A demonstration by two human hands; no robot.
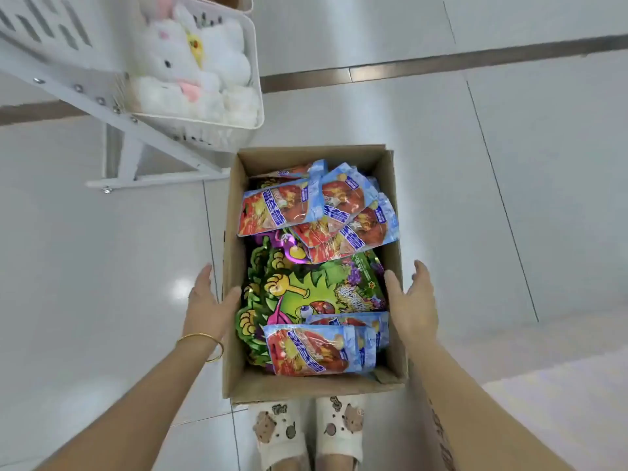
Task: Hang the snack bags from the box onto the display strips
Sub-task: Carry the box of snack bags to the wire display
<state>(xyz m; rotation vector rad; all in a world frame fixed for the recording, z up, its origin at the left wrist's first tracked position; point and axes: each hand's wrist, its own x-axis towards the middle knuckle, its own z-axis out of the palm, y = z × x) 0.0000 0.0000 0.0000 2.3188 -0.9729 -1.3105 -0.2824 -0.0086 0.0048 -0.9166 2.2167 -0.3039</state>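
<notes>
Glossy white floor tiles (526,215) stretch out all round, crossed at the far side by a dark strip (441,64). To the left stands a white rack (149,137), and its slotted basket (255,73) is heaped with plush rabbits (190,62). The basket's near corner hangs just beside the far left corner of the cardboard box (312,385). The box sits open on the floor right in front of the person's slippers (275,433), which carry little bear charms. Inside, blue-and-red snack bags (306,205) are piled at the far end, more of them lie at the near end, and green bags (306,287) with cartoon printing show between and underneath. Nothing covers the top of the box. Both bare arms reach down, one on each side of it. The left hand (207,300), a gold bangle (204,341) on its wrist, has straight fingers along the outside of the left wall and its thumb at the rim. The right hand (413,300) mirrors it at the right wall, fingers spread outside and thumb over the bags. Neither hand holds anything, and I cannot tell whether they press the cardboard.
</notes>
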